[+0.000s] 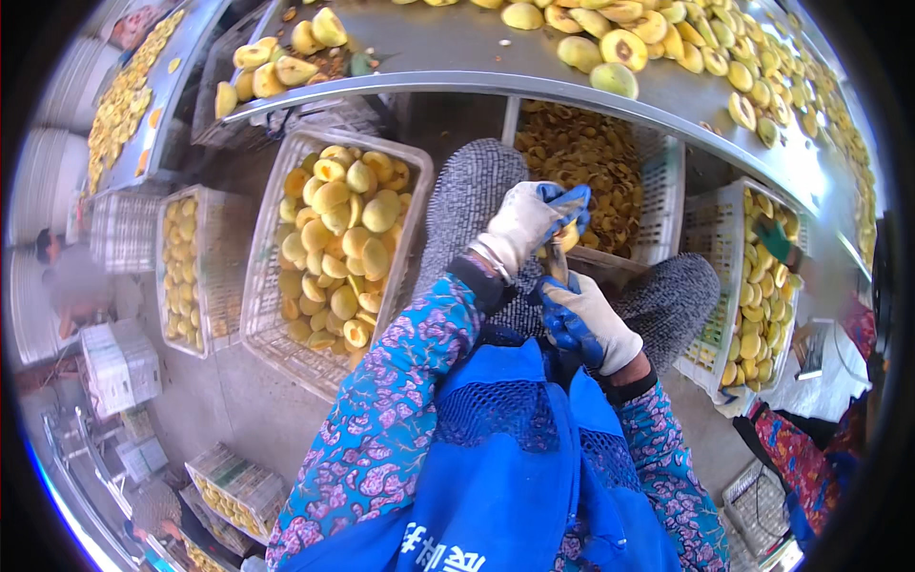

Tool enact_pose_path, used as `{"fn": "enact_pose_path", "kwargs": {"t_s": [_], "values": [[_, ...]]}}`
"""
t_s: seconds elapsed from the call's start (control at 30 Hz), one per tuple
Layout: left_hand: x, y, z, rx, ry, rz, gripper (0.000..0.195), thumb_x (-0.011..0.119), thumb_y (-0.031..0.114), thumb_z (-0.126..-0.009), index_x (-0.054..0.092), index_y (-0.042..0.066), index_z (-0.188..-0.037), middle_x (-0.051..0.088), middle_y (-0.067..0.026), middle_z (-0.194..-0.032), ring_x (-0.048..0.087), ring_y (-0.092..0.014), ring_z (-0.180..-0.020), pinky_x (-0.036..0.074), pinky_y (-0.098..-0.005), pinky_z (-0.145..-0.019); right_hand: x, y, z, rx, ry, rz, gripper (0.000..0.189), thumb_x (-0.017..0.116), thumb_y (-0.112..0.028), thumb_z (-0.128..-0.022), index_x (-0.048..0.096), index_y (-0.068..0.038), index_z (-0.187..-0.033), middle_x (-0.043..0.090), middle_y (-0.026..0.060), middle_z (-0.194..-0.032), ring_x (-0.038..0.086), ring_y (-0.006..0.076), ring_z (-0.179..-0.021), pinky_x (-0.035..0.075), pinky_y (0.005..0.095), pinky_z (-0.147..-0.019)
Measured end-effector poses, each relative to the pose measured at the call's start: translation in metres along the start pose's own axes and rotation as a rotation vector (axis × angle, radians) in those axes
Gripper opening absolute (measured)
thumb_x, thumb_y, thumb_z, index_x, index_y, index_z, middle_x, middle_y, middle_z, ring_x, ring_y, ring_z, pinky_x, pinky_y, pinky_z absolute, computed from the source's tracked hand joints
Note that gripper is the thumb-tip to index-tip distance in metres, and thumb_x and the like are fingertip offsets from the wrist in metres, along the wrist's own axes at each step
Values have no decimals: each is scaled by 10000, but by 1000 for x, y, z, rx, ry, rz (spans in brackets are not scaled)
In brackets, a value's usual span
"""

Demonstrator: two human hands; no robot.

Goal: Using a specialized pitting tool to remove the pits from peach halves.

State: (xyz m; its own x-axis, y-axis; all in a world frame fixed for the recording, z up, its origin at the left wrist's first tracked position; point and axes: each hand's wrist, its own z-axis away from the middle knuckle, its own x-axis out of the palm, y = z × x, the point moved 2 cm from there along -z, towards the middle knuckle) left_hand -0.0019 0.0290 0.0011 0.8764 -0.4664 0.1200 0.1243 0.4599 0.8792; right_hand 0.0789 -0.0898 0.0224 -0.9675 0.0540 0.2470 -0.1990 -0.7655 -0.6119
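My left hand (536, 214), in a white glove with blue-coated fingers, grips a yellow peach piece (569, 236) above my lap. In my right hand (587, 322), gloved the same way, is a slim hand tool (556, 263) whose upper end meets the fruit; its tip is hidden. Left of my knees stands a white plastic crate (286, 366) of yellow peach halves (336, 250). Between my knees and the table another crate (661, 193) holds brown-yellow fruit scraps (579, 164).
A metal worktable (443, 57) crosses ahead, heaped with peach halves (636, 43) toward the right. At right, a co-worker's green-gloved hand (772, 239) reaches over a filled crate (704, 343). More crates (221, 286) stand at left on the concrete floor (214, 400). Other people are farther off.
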Motion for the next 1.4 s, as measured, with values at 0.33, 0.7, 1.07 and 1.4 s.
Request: {"fn": "enact_pose_path", "kwargs": {"t_s": [0.33, 0.7, 1.07, 1.4], "values": [[-13, 31, 3, 115, -230, 109, 259, 625, 189, -899, 664, -66, -874, 689, -135, -818, 666, -202, -714, 536, -285, -686, 3, 22, -13, -2, -1094, -1193, 411, 332, -279, -1005, 477, 75, -1157, 513, 70, -745, 477, 143, -424, 366, 269, -334], [-249, 45, 95, 320, 659, -442, 221, 627, 245, -893, 669, 30, -920, 671, -66, -894, 632, -128, -748, 528, -280, -661, -40, -24, -4, -341, -14, -301, 263, 517, -281, -954, 541, -20, -977, 476, 8, -576, 456, 118, -428, 368, 255, -380], [-93, 125, 2, 616, 475, -655, 349, 665, 115, -829, 606, -15, -1147, 665, -143, -1061, 636, -194, -956, 478, -300, -878, -68, -6, -33, -332, 574, 897, 365, 473, -270, -909, 485, 27, -1121, 630, 293, -966, 611, 423, -936, 465, 490, -812], [53, 139, -158, 445, 362, -1504, 736, 720, 544, -685, 563, -42, -1101, 659, -226, -962, 631, -336, -952, 489, -403, -831, -80, 3, 4, -503, 582, 371, 341, 573, -271, -902, 492, 21, -1061, 623, 149, -757, 617, 233, -623, 483, 361, -558]]}}
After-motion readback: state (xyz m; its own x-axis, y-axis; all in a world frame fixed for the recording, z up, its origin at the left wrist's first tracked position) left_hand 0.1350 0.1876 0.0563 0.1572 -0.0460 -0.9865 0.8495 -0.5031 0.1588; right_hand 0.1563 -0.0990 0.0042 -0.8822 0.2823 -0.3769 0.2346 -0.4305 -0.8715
